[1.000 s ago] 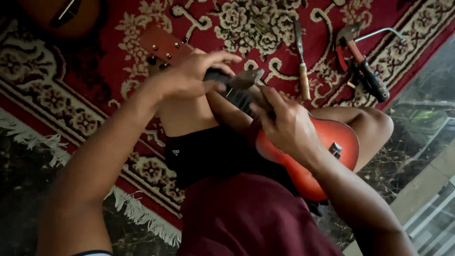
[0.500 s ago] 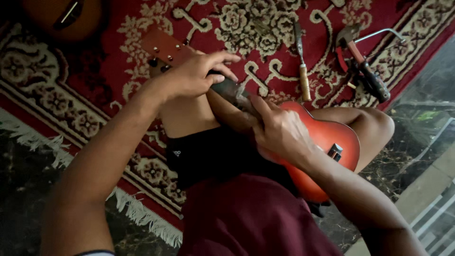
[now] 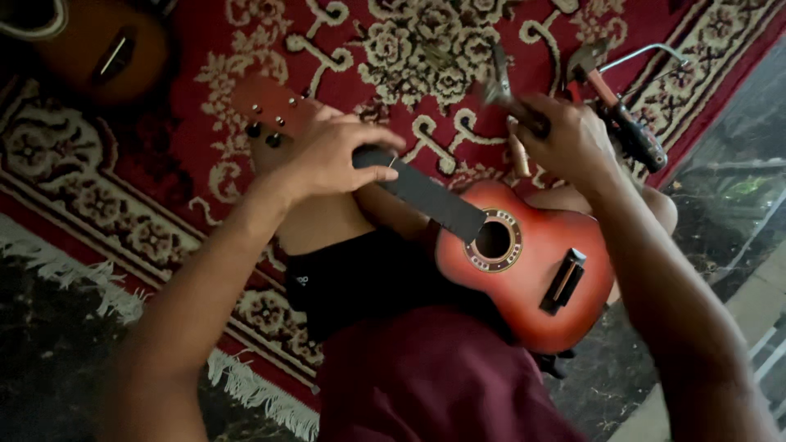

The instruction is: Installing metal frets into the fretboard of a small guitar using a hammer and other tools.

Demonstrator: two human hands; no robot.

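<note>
1. Starting at the far left, a dark brown round-bodied wooden guitar (image 3: pixel 90 49) lies on the red patterned carpet with cream flowers (image 3: pixel 246 33), well apart from both hands.
2. Moving right, the left hand (image 3: pixel 327 155) wraps the neck of the small red-orange sunburst wooden guitar (image 3: pixel 532 270) just below its brown headstock with metal tuning pegs (image 3: pixel 266 110). Its fingers (image 3: pixel 372 174) are curled together, clamped on the black fretboard (image 3: pixel 426 195).
3. That small guitar rests across the person's lap and bare legs, body to the right and headstock to the left, with its round sound hole (image 3: pixel 492 240) and dark bridge (image 3: pixel 563 281) facing up.
4. By my judgement it is light and stiff, with a thin glossy top that would dent or scratch easily; the neck is the safest place to hold, with the lower edge of the body braced against the lap.
5. Further right, the right hand (image 3: pixel 565 143) is above the guitar's upper edge, closed on a blurred slim tool with a metal end (image 3: pixel 503 90); what kind of tool it is cannot be told.
6. At the far right, a hammer with a red neck and black grip (image 3: pixel 626 123) lies on the carpet just beside that hand, and a thin bent metal bar (image 3: pixel 647 53) lies near it.
</note>
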